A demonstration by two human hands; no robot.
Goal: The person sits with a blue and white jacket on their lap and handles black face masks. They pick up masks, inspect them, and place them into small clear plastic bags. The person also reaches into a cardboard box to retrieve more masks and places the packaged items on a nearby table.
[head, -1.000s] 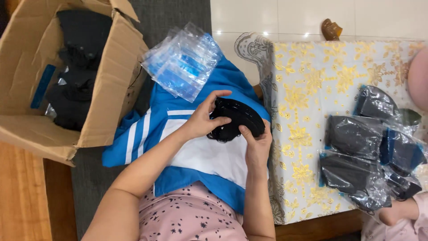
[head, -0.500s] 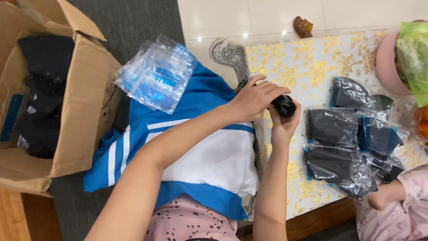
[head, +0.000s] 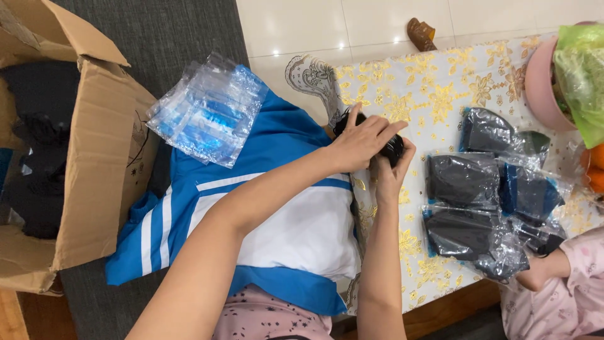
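Note:
My left hand [head: 362, 141] and my right hand [head: 390, 173] both clasp a small black rolled fabric item [head: 393, 149] at the near edge of a table with a gold-flowered cloth [head: 434, 94]. The left hand lies over the item and hides most of it; the right hand cups it from below. A stack of clear plastic bags [head: 207, 116] lies on a blue and white jacket [head: 277, 214] across my lap.
Several bagged black items [head: 484, 201] lie on the table's right part. An open cardboard box [head: 82, 157] with black fabric stands at left. A pink bowl [head: 544, 85] with a green bag sits far right. Another person's pink sleeve [head: 569, 296] is at bottom right.
Both hands carried the black item from above my lap rightward to the table edge. The view shifted right, bringing the pink bowl into sight.

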